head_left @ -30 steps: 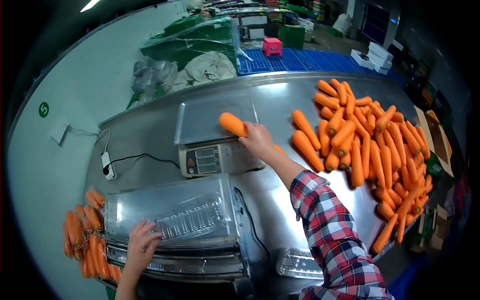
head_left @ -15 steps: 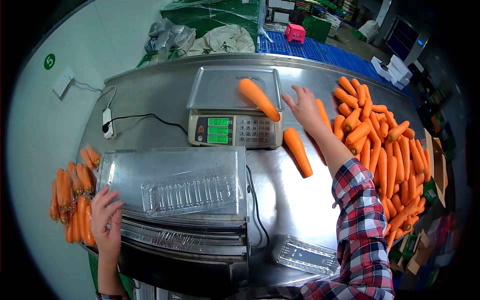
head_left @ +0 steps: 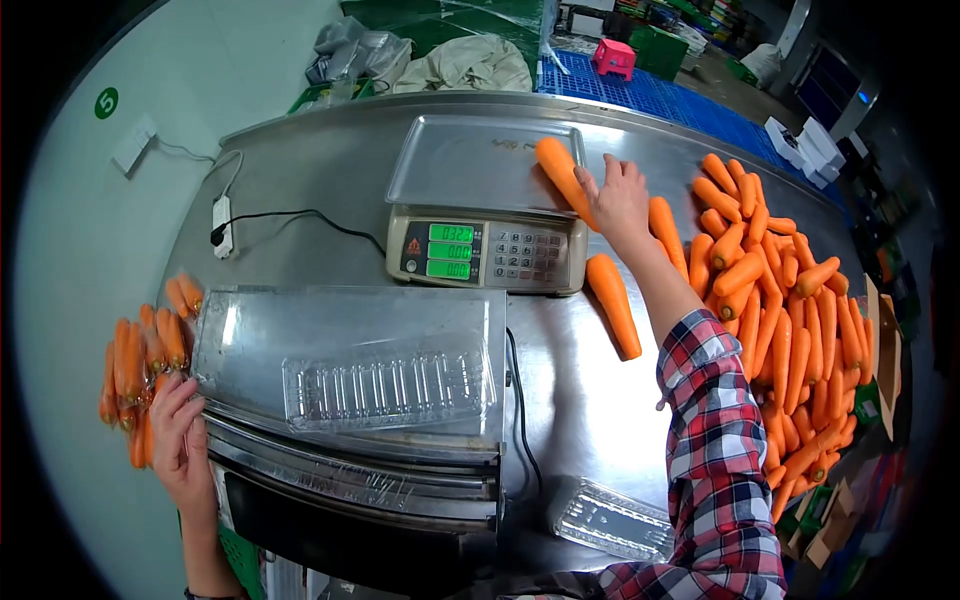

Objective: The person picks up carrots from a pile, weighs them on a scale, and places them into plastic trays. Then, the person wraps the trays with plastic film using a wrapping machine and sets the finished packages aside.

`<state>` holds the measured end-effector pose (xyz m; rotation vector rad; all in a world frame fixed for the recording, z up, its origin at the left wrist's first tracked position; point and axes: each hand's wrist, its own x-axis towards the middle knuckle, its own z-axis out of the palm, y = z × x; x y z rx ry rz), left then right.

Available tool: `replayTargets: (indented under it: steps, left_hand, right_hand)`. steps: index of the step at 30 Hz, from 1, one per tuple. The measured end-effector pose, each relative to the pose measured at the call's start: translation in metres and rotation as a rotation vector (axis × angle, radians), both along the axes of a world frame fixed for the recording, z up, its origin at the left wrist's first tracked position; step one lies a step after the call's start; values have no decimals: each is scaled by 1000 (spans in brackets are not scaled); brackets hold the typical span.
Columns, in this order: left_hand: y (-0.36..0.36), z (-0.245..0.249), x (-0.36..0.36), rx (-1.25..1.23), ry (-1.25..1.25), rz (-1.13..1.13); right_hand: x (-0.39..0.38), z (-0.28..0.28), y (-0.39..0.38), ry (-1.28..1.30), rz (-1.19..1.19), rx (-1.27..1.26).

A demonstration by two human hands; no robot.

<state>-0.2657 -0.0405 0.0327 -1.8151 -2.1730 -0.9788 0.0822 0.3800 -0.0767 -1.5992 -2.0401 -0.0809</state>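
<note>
One large carrot lies tilted across the right part of the scale's metal pan. My right hand touches its lower right side, with the thumb against it and the other fingers pointing up; it does not wrap round the carrot. The scale's display is lit green. My left hand rests at the left end of the wrapping machine, beside bagged carrots, its fingers bent but apart. A clear plastic tray lies on top of the machine.
Two loose carrots lie right of the scale, near a big carrot pile. Another clear tray is by the front edge. Black cables run left of the scale and beside the machine. A pink stool stands behind the table.
My right hand has come against the carrot on the scale, its fingers closer together. My left hand has moved slightly down and left. The whole view has shifted a little.
</note>
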Motion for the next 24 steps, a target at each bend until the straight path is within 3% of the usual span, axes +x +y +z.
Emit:
replayTargets:
  steps: [3, 8, 11, 13, 15, 17, 18, 19, 21, 23, 24]
  left_hand:
    - [-1, -1, -2, 9, -4, 9]
    - [2, -3, -2, 46, -59, 30]
    - [7, -2, 2, 16, -99, -28]
    - [13, -5, 5, -34, -67, -72]
    - [12, -9, 4, -119, -7, -138]
    - [14, -16, 13, -153, -96, -54]
    - [14, -22, 7, -178, -104, -75]
    - [17, -25, 8, -188, -121, -65]
    - [21, -29, 10, -225, -165, -51]
    - [26, -37, 10, -211, -164, -90]
    - [25, -45, 8, -226, -164, -133]
  right_hand:
    - [-1, -2, -2, -138, -53, -62]
    - [3, -35, -4, -262, -110, 73]
    - [8, -42, 10, -76, -69, -221]
    - [15, -37, 5, 70, 12, -207]
    - [10, -10, -28, 283, 186, -335]
    - [11, -21, -55, 485, 551, -205]
    - [0, 19, -89, 494, 677, -463]
    - [-12, 27, -107, 496, 840, -424]
    - [-32, 35, -135, 216, 1065, -271]
    - [-65, 39, -180, 237, 1180, -182]
    - [-80, 44, -201, 258, 1235, -260]
